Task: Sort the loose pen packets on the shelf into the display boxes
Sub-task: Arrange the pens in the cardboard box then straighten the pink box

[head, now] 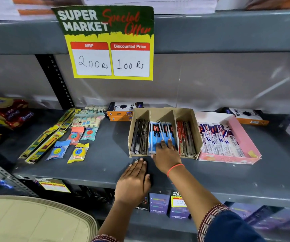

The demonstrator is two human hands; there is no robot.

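A brown cardboard display box (189,113) with three compartments stands mid-shelf. Its left compartment holds dark pen packets (139,137), the middle one blue pen packets (160,132), the right one red and dark packets (186,137). My right hand (167,152) lies flat on the blue packets at the front of the middle compartment, fingers spread. My left hand (133,180) rests palm down on the bare shelf in front of the box, holding nothing. To the right, a pink box (245,135) contains white and blue pen packets (216,138).
Toothbrush packs and round blue, orange and yellow packets (77,151) lie at the left of the grey shelf (245,179). Orange and black boxes (121,110) stand behind. A price sign (111,44) hangs above. Snack bags (6,112) sit far left.
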